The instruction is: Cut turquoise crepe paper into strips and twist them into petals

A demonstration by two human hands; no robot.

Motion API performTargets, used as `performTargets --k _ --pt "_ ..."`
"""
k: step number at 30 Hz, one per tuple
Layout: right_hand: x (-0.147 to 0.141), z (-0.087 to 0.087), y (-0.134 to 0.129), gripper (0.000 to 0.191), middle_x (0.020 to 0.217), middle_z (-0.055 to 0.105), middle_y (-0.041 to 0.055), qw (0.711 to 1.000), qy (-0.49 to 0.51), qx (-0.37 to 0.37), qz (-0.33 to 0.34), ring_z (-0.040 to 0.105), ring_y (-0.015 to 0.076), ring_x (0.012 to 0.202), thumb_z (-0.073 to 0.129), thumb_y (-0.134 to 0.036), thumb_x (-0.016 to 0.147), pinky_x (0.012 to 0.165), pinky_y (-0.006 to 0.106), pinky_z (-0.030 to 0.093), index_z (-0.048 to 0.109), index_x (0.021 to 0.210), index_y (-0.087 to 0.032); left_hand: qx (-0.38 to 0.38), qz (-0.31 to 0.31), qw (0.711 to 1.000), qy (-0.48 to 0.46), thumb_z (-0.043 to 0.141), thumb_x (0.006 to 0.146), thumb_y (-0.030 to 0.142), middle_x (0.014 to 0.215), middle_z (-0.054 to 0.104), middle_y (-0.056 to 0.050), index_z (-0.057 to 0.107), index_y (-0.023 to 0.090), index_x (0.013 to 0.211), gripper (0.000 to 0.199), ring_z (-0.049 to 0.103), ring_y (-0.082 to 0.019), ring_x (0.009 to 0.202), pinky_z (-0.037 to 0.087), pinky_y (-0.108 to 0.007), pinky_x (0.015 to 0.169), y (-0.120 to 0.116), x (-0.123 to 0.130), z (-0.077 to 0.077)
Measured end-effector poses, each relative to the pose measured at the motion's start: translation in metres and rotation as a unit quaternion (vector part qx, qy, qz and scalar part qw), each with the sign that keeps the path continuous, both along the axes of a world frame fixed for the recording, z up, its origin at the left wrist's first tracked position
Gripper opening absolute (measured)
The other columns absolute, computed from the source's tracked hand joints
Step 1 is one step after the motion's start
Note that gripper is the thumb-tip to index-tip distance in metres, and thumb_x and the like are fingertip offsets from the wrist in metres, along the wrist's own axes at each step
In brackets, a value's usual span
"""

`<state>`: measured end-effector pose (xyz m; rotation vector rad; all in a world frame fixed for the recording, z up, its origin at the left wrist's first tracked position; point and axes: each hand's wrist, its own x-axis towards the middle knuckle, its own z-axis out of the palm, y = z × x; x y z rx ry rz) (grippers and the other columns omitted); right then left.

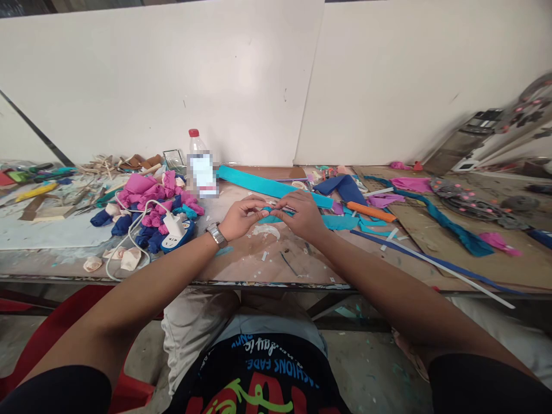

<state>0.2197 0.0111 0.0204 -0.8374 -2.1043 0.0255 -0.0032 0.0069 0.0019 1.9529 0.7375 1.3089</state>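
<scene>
Both of my hands meet over the middle of the table, pinching a narrow teal fabric strip between thumbs and fingers. My left hand, with a metal watch on its wrist, is closed on the strip's left part. Close beside it, my right hand grips the same strip, which runs out to the right beneath that hand. The exact fold between the fingertips is hidden. Just behind my hands lies a wide, flat turquoise fabric band. An orange-handled cutter rests to the right of my right hand.
At left, a white power strip with its cord lies by a heap of pink and blue fabric flowers. A red-capped bottle stands behind. Rightward are a long white stick, cardboard and a teal ribbon.
</scene>
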Motion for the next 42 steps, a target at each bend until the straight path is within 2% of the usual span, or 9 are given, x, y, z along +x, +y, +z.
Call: performTargets --k 5,10,15,18,20,24,29,36,42 --pt "0.0001 0.0014 -0.0008 0.032 0.089 0.077 0.0051 1.000 -0.005 -0.007 -0.001 0.063 0.0265 0.095 0.064 -0.052 0.097 0.094 0.045 0.040 0.072 0.084 -0.024 0.001 0.004 1.000 0.029 0.070 0.092 0.053 0.118 0.074 -0.013 0.081 0.024 0.116 0.040 0.067 -0.025 0.110 0.054 -0.037 0.090 -0.0048 0.0022 0.0037" --pt "-0.0003 0.0001 -0.0004 0.032 0.091 0.078 0.0053 1.000 0.003 -0.006 0.004 0.064 0.0267 0.097 0.065 -0.054 0.096 0.095 0.046 0.040 0.072 0.084 -0.024 0.005 0.000 1.000 0.027 0.065 0.095 0.056 0.123 0.075 -0.013 0.082 0.024 0.113 0.040 0.067 -0.027 0.117 0.052 -0.044 0.105 -0.0045 0.0041 0.0019" --pt "-0.0005 -0.0013 0.0001 0.034 0.094 0.078 0.0049 1.000 0.003 -0.002 0.013 0.064 0.0262 0.097 0.063 -0.055 0.097 0.096 0.045 0.040 0.072 0.086 -0.025 0.011 -0.005 0.999 0.032 0.061 0.097 0.057 0.121 0.076 -0.013 0.081 0.023 0.111 0.043 0.066 -0.029 0.121 0.049 -0.048 0.109 -0.0035 0.0046 0.0006" --pt "-0.0002 -0.0007 -0.0001 0.034 0.093 0.078 0.0049 1.000 -0.002 0.006 0.020 0.064 0.0259 0.097 0.062 -0.055 0.098 0.095 0.045 0.039 0.072 0.087 -0.024 0.006 -0.002 0.999 0.034 0.062 0.096 0.056 0.122 0.074 -0.013 0.080 0.021 0.110 0.042 0.066 -0.027 0.118 0.051 -0.045 0.105 -0.0037 0.0042 0.0006" --pt "-0.0001 0.0000 -0.0003 0.034 0.093 0.078 0.0052 1.000 -0.006 0.007 0.024 0.064 0.0260 0.096 0.062 -0.055 0.098 0.095 0.045 0.039 0.072 0.087 -0.024 -0.002 0.013 0.999 0.029 0.065 0.095 0.055 0.121 0.074 -0.013 0.079 0.020 0.109 0.040 0.067 -0.025 0.112 0.053 -0.040 0.096 -0.0036 0.0035 0.0003" --pt "-0.0003 0.0003 -0.0003 0.034 0.091 0.077 0.0049 1.000 -0.006 0.008 0.027 0.064 0.0257 0.094 0.063 -0.055 0.097 0.094 0.045 0.040 0.070 0.086 -0.025 -0.005 0.055 0.998 0.002 0.073 0.089 0.053 0.106 0.074 -0.010 0.076 0.019 0.102 0.036 0.067 -0.020 0.097 0.053 -0.031 0.081 -0.0024 0.0014 -0.0005" --pt "0.0000 -0.0018 0.0003 0.035 0.088 0.076 0.0043 1.000 -0.007 0.019 0.023 0.065 0.0254 0.093 0.064 -0.057 0.096 0.094 0.044 0.040 0.069 0.083 -0.025 0.004 0.063 0.998 0.002 0.075 0.087 0.052 0.100 0.077 -0.010 0.080 0.020 0.095 0.034 0.069 -0.020 0.091 0.052 -0.033 0.080 -0.0015 0.0008 -0.0003" --pt "0.0001 -0.0036 0.0011 0.036 0.088 0.076 0.0037 1.000 -0.006 0.014 0.023 0.065 0.0254 0.094 0.068 -0.059 0.092 0.096 0.045 0.039 0.068 0.081 -0.025 0.005 0.033 0.999 0.014 0.075 0.086 0.056 0.109 0.078 -0.012 0.083 0.022 0.100 0.037 0.070 -0.024 0.101 0.054 -0.035 0.083 -0.0043 0.0033 0.0001" --pt "-0.0002 -0.0047 0.0012 0.039 0.086 0.075 0.0040 0.999 -0.004 0.019 0.026 0.065 0.0257 0.093 0.068 -0.062 0.091 0.095 0.044 0.039 0.067 0.079 -0.025 -0.015 0.000 1.000 0.026 0.071 0.090 0.055 0.109 0.077 -0.012 0.081 0.020 0.105 0.038 0.069 -0.023 0.097 0.052 -0.034 0.081 -0.0052 0.0031 -0.0001"
